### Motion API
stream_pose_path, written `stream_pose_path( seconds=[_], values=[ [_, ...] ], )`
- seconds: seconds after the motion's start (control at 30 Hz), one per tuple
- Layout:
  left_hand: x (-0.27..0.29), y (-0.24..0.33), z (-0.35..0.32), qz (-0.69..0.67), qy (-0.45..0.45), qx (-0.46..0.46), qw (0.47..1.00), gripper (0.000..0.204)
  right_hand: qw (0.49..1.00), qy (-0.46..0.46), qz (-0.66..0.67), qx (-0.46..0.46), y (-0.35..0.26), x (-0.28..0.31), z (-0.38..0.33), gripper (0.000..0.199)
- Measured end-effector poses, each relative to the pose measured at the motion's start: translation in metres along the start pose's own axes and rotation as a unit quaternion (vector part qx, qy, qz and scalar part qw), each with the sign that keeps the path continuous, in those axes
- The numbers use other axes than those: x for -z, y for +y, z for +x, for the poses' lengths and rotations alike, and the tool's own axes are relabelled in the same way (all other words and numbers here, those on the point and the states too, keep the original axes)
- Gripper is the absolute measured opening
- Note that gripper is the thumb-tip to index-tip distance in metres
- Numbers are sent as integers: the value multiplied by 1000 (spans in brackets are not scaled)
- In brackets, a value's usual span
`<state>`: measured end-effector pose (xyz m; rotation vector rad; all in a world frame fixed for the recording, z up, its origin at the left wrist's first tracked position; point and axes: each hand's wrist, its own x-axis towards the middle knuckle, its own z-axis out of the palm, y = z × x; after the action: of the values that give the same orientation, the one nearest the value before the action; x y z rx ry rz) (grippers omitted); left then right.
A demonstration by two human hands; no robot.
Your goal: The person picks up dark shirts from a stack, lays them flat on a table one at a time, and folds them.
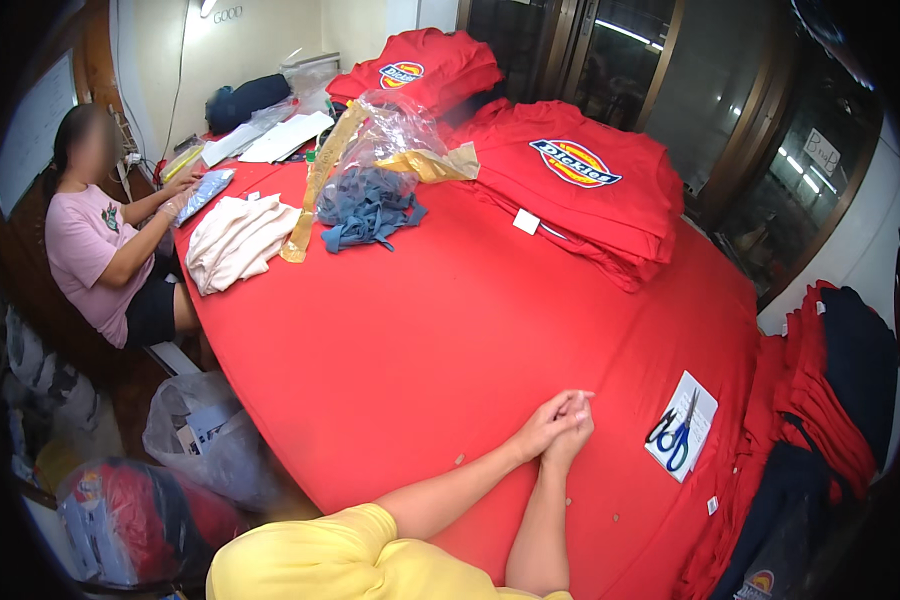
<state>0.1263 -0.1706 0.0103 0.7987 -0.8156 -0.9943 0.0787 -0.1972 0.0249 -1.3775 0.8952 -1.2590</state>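
My left hand (543, 427) and my right hand (576, 432) are pressed together on the red cloth (420, 340) that covers the table, fingers closed against each other. I see nothing held in either hand. Both forearms reach in from the lower edge, below a yellow sleeve. Blue-handled scissors (674, 437) lie on a white paper (697, 398) just right of my hands.
Folded red shirts (610, 215) are stacked at the back right, more red shirts (440, 55) behind. A clear plastic bag (395, 130), grey-blue cloths (368, 212) and cream cloth (232, 243) lie far left. A seated person in pink (90, 255) works there. Red and navy garments (825, 400) pile right; bags (210, 435) on the floor.
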Motion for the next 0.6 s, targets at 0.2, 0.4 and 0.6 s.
stream_pose_path(
  seconds=[0.2, 0.4, 0.6],
  values=[
    [-7, 16, 1, 97, -8, 3, 995, 42, 999, -6, 45, -3, 15, 14, 6, 39],
    [-4, 22, 3, 111, -17, 10, 994, 35, 997, -17, 34, -63, 32, 22, 3, 38],
    [-6, 18, 4, 80, 11, 48, 996, 31, 997, 30, 49, -58, 39, 20, -3, 26]
  ],
)
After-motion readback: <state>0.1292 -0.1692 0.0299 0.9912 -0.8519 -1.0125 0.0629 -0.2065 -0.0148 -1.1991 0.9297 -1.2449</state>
